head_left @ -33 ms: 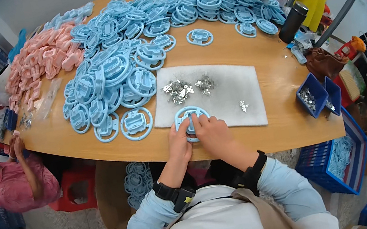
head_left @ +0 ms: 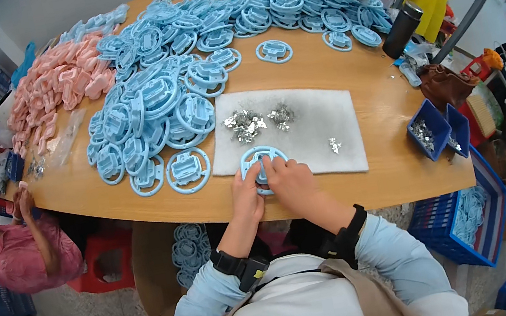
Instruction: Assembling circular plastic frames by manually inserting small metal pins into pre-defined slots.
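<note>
- The pale-blue round plastic part with a raised centre (head_left: 254, 158) sits between the fingers of both hands, over the near edge of the flat white rectangular pad (head_left: 317, 140); whether it rests on the pad or is slightly raised is unclear.
- The left hand (head_left: 246, 196) is closed on the part's left side; good practice is to let it steady the rim, so nothing twists.
- The right hand (head_left: 293, 185) is closed on the part's right side, its fingertips over the raised centre; this looks like pressing, best done straight down and evenly.
- Whatever lies beneath those fingertips is hidden, so lifting them briefly to check the seating seems wise.
- Two heaps of small shiny silver metal pieces, one (head_left: 246, 126) just beyond the fingers and one (head_left: 281, 116) beyond and to their right, call for wrists clear of them.
- A smaller silver cluster (head_left: 335, 145) lies right of the right fingers; a wide elbow swing could scatter it.
</note>
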Demonstrator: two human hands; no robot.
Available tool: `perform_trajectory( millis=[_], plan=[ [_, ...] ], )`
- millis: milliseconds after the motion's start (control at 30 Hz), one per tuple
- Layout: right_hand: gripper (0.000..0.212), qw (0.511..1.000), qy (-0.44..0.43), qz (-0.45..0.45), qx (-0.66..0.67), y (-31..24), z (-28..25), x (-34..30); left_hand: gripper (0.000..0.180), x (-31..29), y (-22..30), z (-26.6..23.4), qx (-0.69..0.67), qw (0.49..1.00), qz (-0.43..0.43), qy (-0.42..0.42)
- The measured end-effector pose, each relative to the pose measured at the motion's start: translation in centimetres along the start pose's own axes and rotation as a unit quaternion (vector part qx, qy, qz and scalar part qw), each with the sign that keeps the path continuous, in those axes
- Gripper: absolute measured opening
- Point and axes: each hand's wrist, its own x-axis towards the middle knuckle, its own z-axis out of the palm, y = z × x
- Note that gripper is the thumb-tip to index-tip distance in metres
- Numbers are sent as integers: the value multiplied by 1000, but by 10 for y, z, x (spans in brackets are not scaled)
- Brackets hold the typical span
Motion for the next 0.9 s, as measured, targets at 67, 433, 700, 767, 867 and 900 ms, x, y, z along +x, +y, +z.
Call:
perform_trajectory(
  millis=[67,433,700,767,867,900],
  plan=[
    [39,999,-27,-16,10,6,-7,7,20,4,1,-2,4,1000,2,4],
    [28,732,-21,184,656,44,19,-9,30,-18,21,11,-4,997,-40,-61],
    [25,755,-73,163,631,45,3,-8,31,-18,46,0,178,972,-116,-95],
    [26,748,-88,145,641,46,7,-6,28,-16,45,-3,185,974,-97,-90],
    [25,722,-106,130,671,55,17,-1,24,-12,37,-7,167,984,-34,-52],
    [25,712,-100,144,681,60,21,6,23,-10,36,-6,155,987,-13,-43]
  ],
)
